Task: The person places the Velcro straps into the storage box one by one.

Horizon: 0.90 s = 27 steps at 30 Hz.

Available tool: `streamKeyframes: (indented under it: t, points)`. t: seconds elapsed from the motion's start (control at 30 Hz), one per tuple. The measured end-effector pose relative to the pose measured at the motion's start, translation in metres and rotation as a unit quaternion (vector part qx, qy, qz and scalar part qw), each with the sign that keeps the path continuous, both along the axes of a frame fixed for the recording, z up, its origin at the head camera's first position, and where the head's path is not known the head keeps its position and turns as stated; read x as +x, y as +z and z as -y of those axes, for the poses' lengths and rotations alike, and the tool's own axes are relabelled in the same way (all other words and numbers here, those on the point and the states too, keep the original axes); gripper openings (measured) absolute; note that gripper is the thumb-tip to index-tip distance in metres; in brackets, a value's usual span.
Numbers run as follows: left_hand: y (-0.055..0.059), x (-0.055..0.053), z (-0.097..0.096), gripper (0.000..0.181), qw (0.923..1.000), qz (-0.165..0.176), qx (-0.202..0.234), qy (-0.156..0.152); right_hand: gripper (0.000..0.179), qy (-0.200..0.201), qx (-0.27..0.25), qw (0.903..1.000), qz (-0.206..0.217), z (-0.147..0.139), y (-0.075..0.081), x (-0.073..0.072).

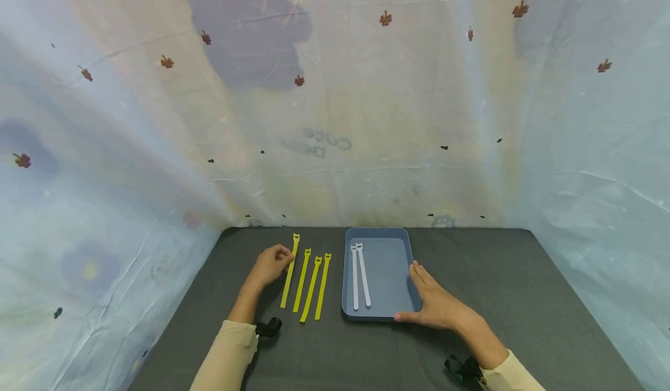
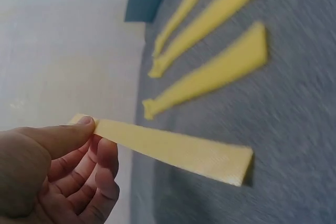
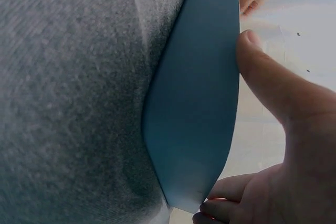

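In the head view my left hand (image 1: 272, 265) pinches a yellow cable strap (image 1: 287, 286) near its slotted head. The left wrist view shows thumb and fingertips on that strap (image 2: 173, 153), its wide tail pointing away over the cloth. Three more yellow straps (image 1: 311, 289) lie side by side to its right. A blue-grey tray (image 1: 389, 280) holds two white straps (image 1: 364, 277) along its left side. My right hand (image 1: 437, 305) rests at the tray's near right corner, fingers extended along the right side, thumb at the front rim (image 3: 239, 93).
A dark grey cloth (image 1: 492, 286) covers the table beneath everything. Behind the table and along both sides hangs a pale patterned plastic sheet (image 1: 366, 117). Black bands (image 1: 269, 327) sit at both wrists.
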<state>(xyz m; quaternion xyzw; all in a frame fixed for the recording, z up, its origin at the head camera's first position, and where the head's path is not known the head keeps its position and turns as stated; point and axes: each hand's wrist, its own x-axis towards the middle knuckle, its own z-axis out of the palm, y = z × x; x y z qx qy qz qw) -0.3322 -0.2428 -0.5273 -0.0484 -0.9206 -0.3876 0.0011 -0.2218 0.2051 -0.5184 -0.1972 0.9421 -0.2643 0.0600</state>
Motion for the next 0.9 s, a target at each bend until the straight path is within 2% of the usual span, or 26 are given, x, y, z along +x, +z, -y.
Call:
streamKeyframes:
  t: [0.2,0.47,0.57,0.8,0.9]
  points:
    - [0.024,0.006,-0.019,0.017,0.9993,-0.026,0.008,-0.026,0.134,0.001,-0.008,1.0000,0.003,0.000,0.000,0.000]
    - [0.052,0.017,-0.050,0.014,0.9949,-0.049,0.055,-0.069,0.132,0.000,-0.012,0.9998,0.016,0.000,0.002,0.000]
    - [0.057,0.021,-0.062,0.014,0.9917,-0.051,0.079,-0.087,0.132,0.001,-0.011,0.9998,0.015,0.000,0.001,0.000]
    - [0.054,0.023,-0.093,0.017,0.9831,-0.041,0.128,-0.124,0.132,0.002,-0.009,0.9999,0.010,-0.001,0.000,0.000]
    - [0.056,0.025,-0.106,0.017,0.9795,-0.032,0.140,-0.141,0.133,0.003,-0.009,0.9999,0.010,-0.001,-0.001,-0.001]
